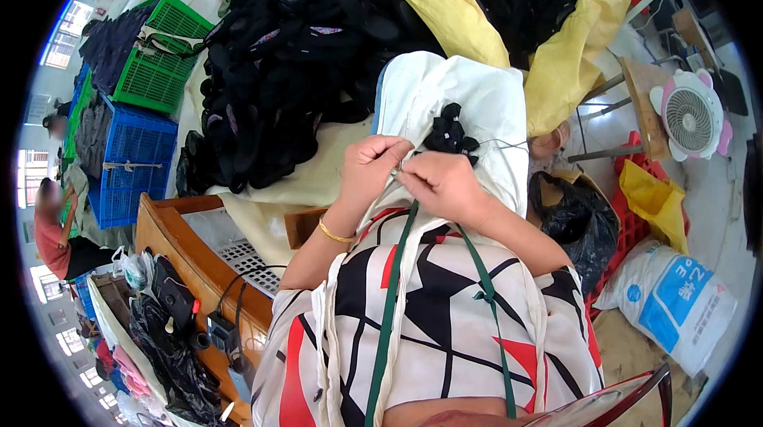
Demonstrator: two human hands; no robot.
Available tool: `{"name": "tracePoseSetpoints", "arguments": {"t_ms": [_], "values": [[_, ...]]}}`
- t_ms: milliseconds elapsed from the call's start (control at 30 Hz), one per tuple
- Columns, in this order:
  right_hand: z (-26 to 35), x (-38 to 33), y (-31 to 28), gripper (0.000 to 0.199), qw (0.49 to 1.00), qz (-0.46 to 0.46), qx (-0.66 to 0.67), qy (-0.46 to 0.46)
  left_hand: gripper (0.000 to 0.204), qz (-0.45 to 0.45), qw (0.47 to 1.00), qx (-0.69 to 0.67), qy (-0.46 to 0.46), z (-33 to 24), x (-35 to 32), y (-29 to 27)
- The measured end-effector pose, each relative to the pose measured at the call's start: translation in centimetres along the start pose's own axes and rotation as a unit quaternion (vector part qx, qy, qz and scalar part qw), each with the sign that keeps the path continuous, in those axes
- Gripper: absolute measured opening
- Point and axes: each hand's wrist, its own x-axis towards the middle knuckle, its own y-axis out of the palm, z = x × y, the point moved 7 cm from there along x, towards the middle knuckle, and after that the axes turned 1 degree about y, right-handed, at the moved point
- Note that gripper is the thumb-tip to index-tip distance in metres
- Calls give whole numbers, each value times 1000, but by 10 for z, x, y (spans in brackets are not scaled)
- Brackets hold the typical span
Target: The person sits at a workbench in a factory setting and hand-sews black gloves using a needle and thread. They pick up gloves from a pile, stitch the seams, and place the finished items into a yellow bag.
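My left hand (372,166) and my right hand (442,182) meet fingertip to fingertip over a white cloth (469,101) spread across my lap. Both pinch something very small between them; I cannot make out what it is. Just beyond my right hand a small black fabric piece (450,133) lies on the white cloth, with a thin thread running off to the right. A gold bangle (334,233) circles my left wrist. A green strap (389,308) hangs down my patterned top.
A big heap of black fabric pieces (286,69) covers the table ahead. A yellow sack (556,37) holds more black pieces. Green (159,61) and blue crates (131,161) stand left. A wooden bench (171,244), black bag (576,224), small fan (690,117) and white sack (675,304) surround me. Other people sit far left.
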Motion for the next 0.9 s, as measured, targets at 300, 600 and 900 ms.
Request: {"name": "tracePoseSetpoints", "arguments": {"t_ms": [300, 600, 900], "values": [[-49, 0, 3, 9, 953, -6, 241, 181, 15, 187, 883, -351, -251, 22, -19, 15], [-49, -1, -3, 8, 964, -35, 189, 181, 9, 116, 952, -238, -153, 17, -16, 13], [-59, -3, 4, 11, 960, -57, 212, 175, 15, 55, 982, -180, -21, 12, -14, 2]]}}
